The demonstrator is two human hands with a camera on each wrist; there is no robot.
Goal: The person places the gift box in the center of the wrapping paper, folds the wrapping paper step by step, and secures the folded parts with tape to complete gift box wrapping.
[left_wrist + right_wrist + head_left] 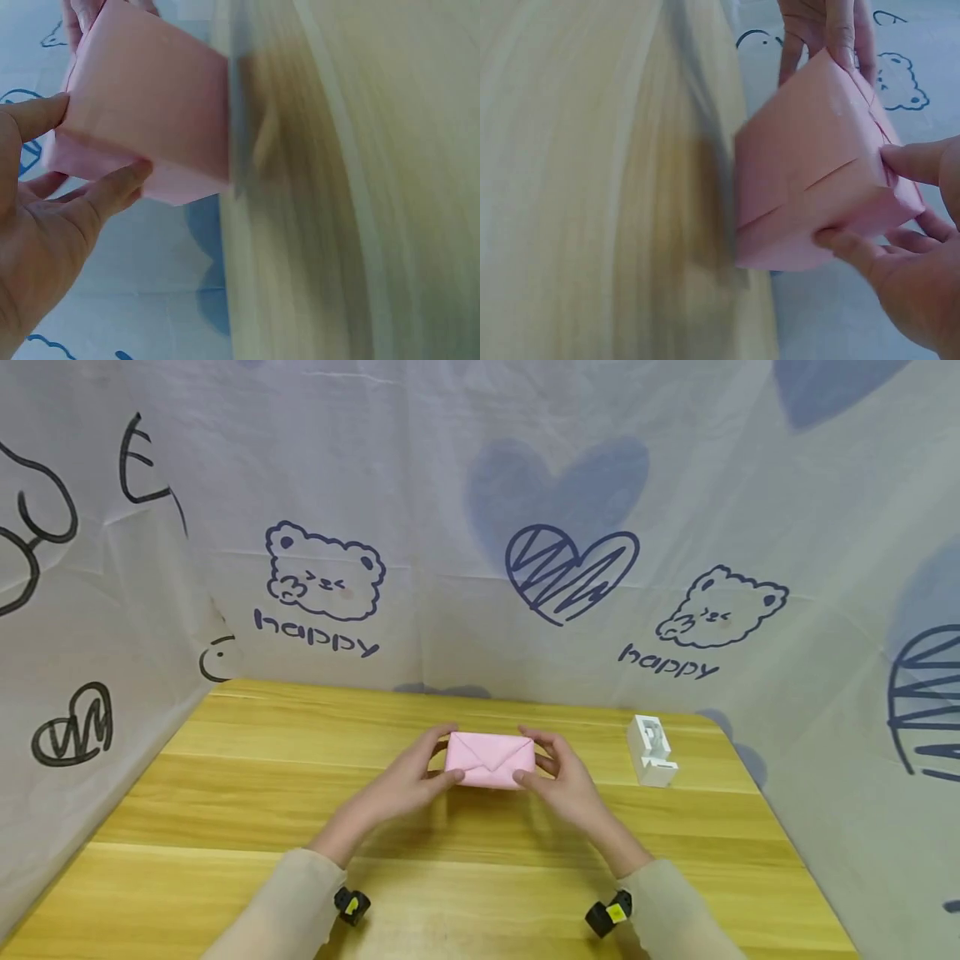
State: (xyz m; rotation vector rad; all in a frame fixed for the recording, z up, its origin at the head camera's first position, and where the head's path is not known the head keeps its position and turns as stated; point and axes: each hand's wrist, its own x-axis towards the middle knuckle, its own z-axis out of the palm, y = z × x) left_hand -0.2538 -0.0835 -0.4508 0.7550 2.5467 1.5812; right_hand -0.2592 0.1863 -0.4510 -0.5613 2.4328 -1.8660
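A box wrapped in pink paper (490, 758) is held between both hands near the middle of the table. Its long side shows a pointed, envelope-like fold in the head view. My left hand (411, 781) grips the left end, thumb at the near lower corner. The opposite end is gripped by my right hand (568, 787), its thumb at the near right corner. In the right wrist view, overlapping paper seams run along the pink box (817, 165). Whether its lower edge touches the table is hard to tell.
On the wooden table (225, 810), a small white tape dispenser (651, 752) stands at the back right. A pale curtain (450, 527) printed with hearts and bears hangs behind the table and along both sides.
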